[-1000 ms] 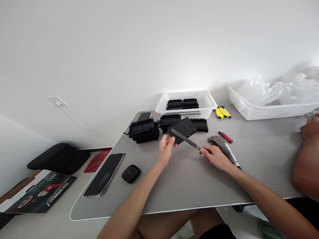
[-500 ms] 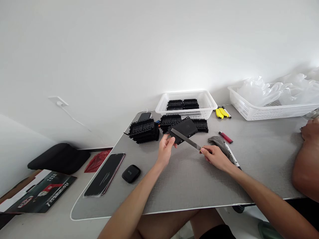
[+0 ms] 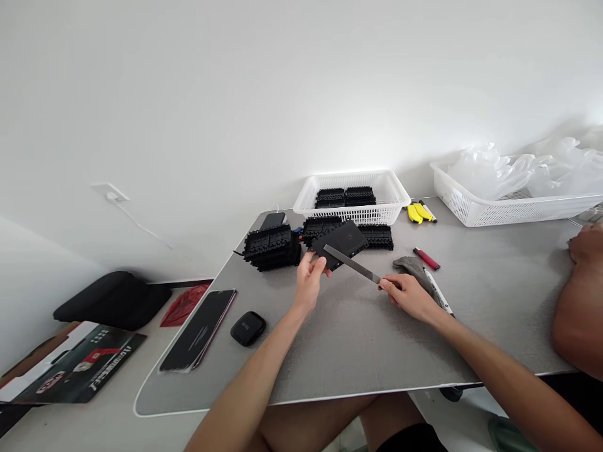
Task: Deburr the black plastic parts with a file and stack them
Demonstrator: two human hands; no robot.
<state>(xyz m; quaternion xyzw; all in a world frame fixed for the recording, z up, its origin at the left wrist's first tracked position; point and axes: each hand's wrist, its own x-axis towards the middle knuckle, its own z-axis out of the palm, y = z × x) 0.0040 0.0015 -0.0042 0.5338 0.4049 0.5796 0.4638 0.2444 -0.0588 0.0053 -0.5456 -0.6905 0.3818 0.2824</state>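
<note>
My left hand (image 3: 309,279) is closed on the near corner of a flat black plastic plate (image 3: 340,242), holding it tilted above the grey table (image 3: 358,339). My right hand (image 3: 409,295) grips the handle end of a thin metal file (image 3: 351,264), whose blade lies across the plate's lower edge. Stacks of black ribbed plastic parts (image 3: 272,247) stand just behind the plate, and more black parts (image 3: 375,236) lie to its right.
A white basket (image 3: 379,212) holding black parts stands at the back. A second white basket (image 3: 475,212) with clear bags is at the right. A grey glove (image 3: 414,269), red lighter (image 3: 426,259), marker and yellow tools (image 3: 419,213) lie nearby. Another person's arm (image 3: 578,301) rests at right.
The plate and my left hand have shifted slightly left and up. The file has moved a little with them, still across the plate's edge.
</note>
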